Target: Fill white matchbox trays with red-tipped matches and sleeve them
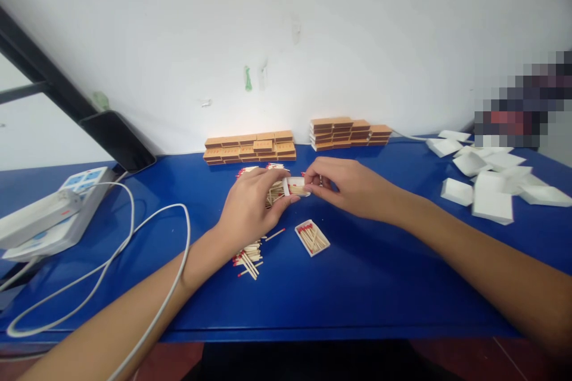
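My left hand (254,199) grips a small white matchbox tray (287,186) between thumb and fingers, tilted above the table. Red-tipped matches (297,189) lie inside it. At the tray's right end, my right hand (333,184) is closed in a pinch on the ends of matches; how many is hidden by the fingers. Below the hands, a second white tray (313,238) filled with matches rests on the blue table. A pile of loose matches (248,259) lies partly hidden under my left hand and wrist, with one single match (275,234) beside it.
Brown matchboxes stand in a long stack (250,149) and a stepped stack (344,134) along the wall. White empty trays (491,193) are heaped at right. On the left are a power strip (84,190), a white cable (187,226) crossing my left forearm, and a black phone-like slab (118,140).
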Motion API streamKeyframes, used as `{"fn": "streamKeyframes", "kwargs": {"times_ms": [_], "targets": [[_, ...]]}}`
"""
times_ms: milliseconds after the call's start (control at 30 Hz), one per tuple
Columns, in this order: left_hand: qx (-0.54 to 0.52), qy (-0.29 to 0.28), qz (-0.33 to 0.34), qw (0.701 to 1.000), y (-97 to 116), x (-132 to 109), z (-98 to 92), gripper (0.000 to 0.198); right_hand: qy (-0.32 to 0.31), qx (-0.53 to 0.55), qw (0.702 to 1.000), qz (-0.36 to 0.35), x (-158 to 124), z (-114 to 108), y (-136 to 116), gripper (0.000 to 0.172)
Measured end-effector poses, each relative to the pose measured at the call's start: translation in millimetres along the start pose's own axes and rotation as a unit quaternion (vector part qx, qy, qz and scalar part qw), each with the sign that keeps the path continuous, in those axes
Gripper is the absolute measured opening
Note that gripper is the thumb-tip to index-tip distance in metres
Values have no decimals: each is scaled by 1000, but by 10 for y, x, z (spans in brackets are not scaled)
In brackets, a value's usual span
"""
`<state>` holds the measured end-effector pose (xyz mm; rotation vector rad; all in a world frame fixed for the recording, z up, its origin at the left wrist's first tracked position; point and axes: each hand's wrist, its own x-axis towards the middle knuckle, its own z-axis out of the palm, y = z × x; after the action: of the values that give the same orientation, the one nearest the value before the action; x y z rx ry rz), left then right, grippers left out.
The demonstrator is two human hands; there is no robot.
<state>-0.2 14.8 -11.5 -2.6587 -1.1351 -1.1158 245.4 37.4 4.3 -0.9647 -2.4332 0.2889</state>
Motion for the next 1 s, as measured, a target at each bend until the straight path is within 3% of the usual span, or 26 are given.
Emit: {"fn": "streamKeyframes", "kwargs": {"times_ms": [667,1000], "targets": [[-18,-4,3,1000,15,-1,5,36,-16,5,1000,-2,-4,34,9,17],[-21,-17,-8,1000,46,-2,-1,35,33,-7,999,-34,2,27,-77,18]]}}
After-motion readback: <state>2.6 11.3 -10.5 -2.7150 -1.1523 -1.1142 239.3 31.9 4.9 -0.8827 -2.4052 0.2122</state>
